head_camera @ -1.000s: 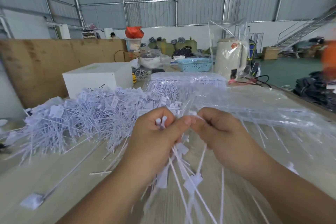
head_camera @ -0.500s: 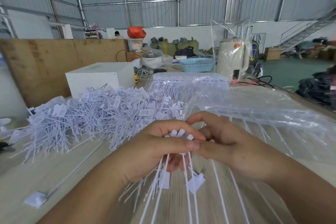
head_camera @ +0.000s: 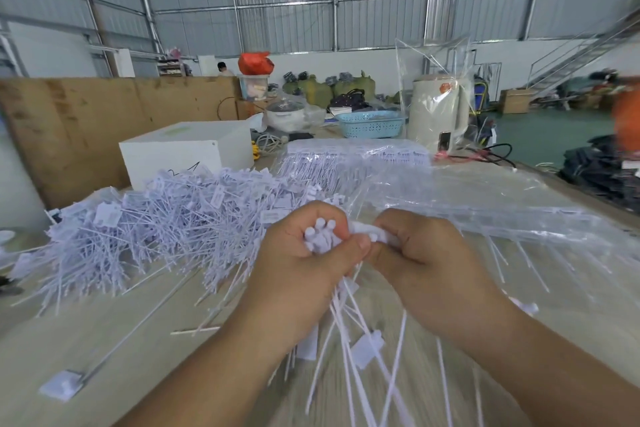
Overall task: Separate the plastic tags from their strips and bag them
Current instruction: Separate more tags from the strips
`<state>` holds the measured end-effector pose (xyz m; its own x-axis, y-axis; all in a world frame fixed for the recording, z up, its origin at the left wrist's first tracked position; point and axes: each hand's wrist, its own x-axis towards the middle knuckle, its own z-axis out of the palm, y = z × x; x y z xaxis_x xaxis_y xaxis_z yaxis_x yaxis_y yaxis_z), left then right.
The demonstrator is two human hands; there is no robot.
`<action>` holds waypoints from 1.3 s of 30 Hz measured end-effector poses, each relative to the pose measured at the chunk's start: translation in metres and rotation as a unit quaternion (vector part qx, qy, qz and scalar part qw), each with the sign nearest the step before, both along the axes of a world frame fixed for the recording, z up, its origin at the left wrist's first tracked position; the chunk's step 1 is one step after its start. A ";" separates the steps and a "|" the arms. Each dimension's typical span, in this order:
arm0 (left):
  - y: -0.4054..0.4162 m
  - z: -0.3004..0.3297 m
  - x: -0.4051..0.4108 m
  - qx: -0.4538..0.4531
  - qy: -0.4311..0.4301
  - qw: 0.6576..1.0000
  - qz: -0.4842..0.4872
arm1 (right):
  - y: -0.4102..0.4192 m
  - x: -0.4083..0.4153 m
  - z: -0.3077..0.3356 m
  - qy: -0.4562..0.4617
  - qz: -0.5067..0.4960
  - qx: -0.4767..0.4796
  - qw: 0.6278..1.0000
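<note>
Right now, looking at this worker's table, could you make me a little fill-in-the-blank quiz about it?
1. The left hand grips a bundle of white plastic ____.
2. The basket at the back of the table is ____ in colour.
3. The big heap of loose tags lies to the ____ of the hands.

Missing words: tags; blue; left

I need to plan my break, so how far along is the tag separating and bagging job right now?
Done: a large heap of loose tags lies on the table. In hand: the left hand grips a bundle of tags while the right hand pinches a piece beside it. Left: packs of tags still on strips wait behind, and the loose heap is not bagged yet.
</note>
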<state>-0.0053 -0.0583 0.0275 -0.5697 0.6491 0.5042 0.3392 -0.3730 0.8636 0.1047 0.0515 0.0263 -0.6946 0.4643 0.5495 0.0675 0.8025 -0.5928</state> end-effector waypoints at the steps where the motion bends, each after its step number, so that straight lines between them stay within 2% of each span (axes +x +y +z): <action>1: 0.001 0.000 0.003 0.008 0.001 1.000 0.009 | -0.002 0.000 -0.001 0.014 -0.014 0.008 1.000; 5: 0.000 0.000 0.006 0.039 -0.069 0.997 -0.002 | -0.010 -0.006 -0.004 0.059 -0.016 -0.008 0.998; 7: -0.001 0.001 0.000 0.059 -0.158 0.986 -0.007 | -0.007 -0.006 0.001 0.135 -0.038 -0.075 0.987; 9: -0.005 0.002 -0.013 0.052 -0.200 0.978 -0.010 | 0.003 -0.001 0.011 0.184 -0.054 -0.096 0.977; 11: -0.010 0.004 -0.024 0.004 -0.168 0.985 -0.037 | 0.012 0.008 0.015 0.150 0.008 -0.113 0.982; 13: -0.013 0.004 -0.026 -0.049 -0.104 0.989 -0.097 | 0.010 0.009 0.010 0.049 0.122 -0.152 0.980; 15: -0.013 0.003 -0.022 -0.091 -0.068 0.978 -0.173 | 0.006 0.005 0.002 -0.024 0.211 -0.169 0.962; 17: -0.014 0.003 -0.020 -0.133 -0.060 0.964 -0.221 | 0.004 0.001 -0.003 -0.037 0.243 -0.189 0.951; 20: -0.019 0.006 -0.023 -0.173 -0.022 0.949 -0.263 | 0.006 0.001 -0.003 -0.053 0.250 -0.197 0.947; 24: -0.022 0.008 -0.028 -0.201 -0.017 0.935 -0.293 | 0.004 0.002 -0.002 -0.059 0.248 -0.192 0.947; 26: -0.024 0.010 -0.029 -0.204 -0.016 0.930 -0.306 | 0.002 0.004 0.000 -0.079 0.238 -0.162 0.955; 29: -0.027 0.012 -0.030 -0.206 0.003 0.936 -0.284 | 0.007 0.009 0.006 -0.174 0.179 -0.089 0.964; 32: -0.026 0.012 -0.029 -0.195 0.013 0.946 -0.257 | 0.015 0.016 0.013 -0.236 0.175 -0.101 0.951; 36: -0.029 0.015 -0.026 -0.193 0.034 0.928 -0.317 | 0.013 0.017 0.020 -0.141 0.199 -0.137 0.960; 39: -0.026 0.013 -0.024 -0.185 0.030 0.942 -0.279 | 0.007 0.014 0.019 -0.102 0.154 -0.118 0.976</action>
